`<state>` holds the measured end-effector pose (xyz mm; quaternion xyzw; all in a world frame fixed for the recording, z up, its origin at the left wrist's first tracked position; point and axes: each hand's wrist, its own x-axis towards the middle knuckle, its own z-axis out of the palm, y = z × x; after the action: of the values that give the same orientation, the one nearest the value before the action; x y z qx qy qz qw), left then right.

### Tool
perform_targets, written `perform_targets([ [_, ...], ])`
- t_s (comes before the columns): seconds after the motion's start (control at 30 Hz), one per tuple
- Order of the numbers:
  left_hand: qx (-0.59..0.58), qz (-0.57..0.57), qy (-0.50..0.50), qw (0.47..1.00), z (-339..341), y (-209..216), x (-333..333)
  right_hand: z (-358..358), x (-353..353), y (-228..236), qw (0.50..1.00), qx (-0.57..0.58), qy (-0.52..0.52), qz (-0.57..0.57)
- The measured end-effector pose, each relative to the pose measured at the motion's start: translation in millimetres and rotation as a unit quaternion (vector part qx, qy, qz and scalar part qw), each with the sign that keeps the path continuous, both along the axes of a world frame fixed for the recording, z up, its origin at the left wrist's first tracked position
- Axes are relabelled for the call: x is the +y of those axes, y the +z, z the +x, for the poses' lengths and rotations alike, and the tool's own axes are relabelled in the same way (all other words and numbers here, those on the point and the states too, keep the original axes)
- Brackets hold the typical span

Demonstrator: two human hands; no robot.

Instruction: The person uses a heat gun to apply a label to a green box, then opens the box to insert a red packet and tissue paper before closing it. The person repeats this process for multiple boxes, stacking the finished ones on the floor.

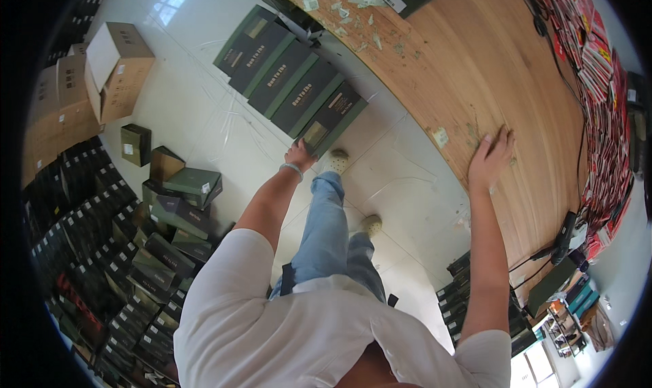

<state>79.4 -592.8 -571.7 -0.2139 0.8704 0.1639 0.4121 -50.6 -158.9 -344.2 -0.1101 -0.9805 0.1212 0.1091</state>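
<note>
My left hand (301, 155) is at the near end of a row of dark green shoeboxes (278, 75). Its fingers curl against the edge of the nearest shoebox (331, 119), and part of the fingertips is hidden by the box. A pale bracelet circles that wrist. My right hand (492, 158) lies on the wooden tabletop (435, 55) with its fingers stretched out and nothing held. Scraps of torn paper and a worn sticker (441, 137) mark the wood to the left of that hand.
Many stacked shoeboxes (102, 252) fill the left, with several loose ones (193, 184) beside them. Brown cartons (122, 68) stand at the far left. Red packets (591, 68), cables (567, 89) and a black handheld device (565, 235) line the table's right. Thin straps (231, 116) lie on the floor.
</note>
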Motion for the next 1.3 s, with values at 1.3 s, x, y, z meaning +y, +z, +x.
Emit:
perform_targets([
  [1.3,0.054,-0.062,-0.002,0.997,-46,-149,75,-1,-13,8,0.998,-0.045,-0.005,-0.052],
])
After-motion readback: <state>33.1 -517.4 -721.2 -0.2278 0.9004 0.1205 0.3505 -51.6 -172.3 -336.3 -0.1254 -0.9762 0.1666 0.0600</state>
